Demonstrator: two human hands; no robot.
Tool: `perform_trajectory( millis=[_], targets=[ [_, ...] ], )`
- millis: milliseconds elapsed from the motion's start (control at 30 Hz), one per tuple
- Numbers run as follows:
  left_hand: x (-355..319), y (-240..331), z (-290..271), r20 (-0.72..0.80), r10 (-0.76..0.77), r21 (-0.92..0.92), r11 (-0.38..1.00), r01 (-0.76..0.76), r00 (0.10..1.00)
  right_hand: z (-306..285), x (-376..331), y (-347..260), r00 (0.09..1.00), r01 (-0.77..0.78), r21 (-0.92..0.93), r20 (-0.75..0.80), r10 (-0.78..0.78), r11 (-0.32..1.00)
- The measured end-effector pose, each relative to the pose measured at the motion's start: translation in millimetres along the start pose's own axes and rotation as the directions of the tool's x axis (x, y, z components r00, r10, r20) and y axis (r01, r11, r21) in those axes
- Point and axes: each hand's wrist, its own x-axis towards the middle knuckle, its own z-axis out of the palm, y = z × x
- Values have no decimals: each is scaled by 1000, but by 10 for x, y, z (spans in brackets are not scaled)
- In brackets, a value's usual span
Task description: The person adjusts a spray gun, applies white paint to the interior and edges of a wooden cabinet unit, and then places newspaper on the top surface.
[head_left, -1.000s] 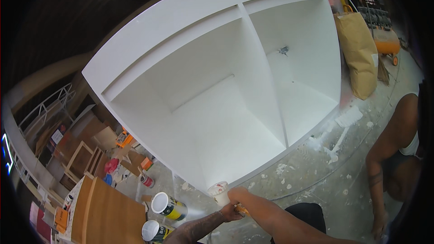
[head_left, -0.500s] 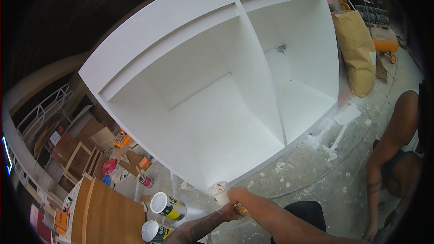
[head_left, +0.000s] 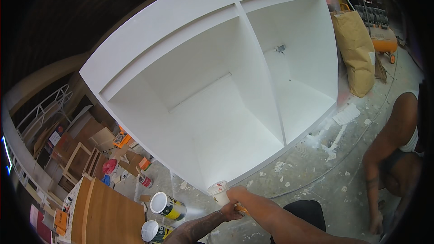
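Note:
At the lower front corner of a white cabinet [head_left: 203,153], my two hands are close together with the forearms crossing. My right hand [head_left: 237,194] is closed against the side of a white cup [head_left: 219,190] that has reddish marks inside its rim. Just below, my left hand [head_left: 231,213] is closed around an orange-handled tool [head_left: 242,209]; only a short orange piece shows, and the rest is hidden by my hands. The cabinet has two open compartments split by an upright divider, and a grey metal fitting [head_left: 280,49] is inside the right one.
Two paint buckets [head_left: 159,203] stand left of my hands, beside a brown wooden cabinet [head_left: 113,212]. A person [head_left: 391,149] crouches at the right. A hose [head_left: 334,168] crosses the paint-spotted floor. Behind are a brown paper sack [head_left: 355,54] and an orange air compressor [head_left: 384,40].
The crouching person at the right has shifted slightly, and that person's lowered hand has moved a little up. My hands and the cup stay in almost the same place.

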Motion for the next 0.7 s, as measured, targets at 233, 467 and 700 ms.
perform_trajectory(
  millis=[233, 467, 700],
  targets=[
    [64, 212, 37, 145, -347, -652, 671, 354, 926, 56, 38, 54, 1000, -22, -13, 1, 22, 1000],
    [-3, -50, 28, 36, -15, -283, 959, 25, 999, -8, -14, -23, 1000, -14, -6, -10, 14, 1000],
    [-8, 158, 30, 86, -127, -318, 937, 148, 988, 53, 14, 5, 1000, -8, -18, -30, 8, 1000]
  ],
)
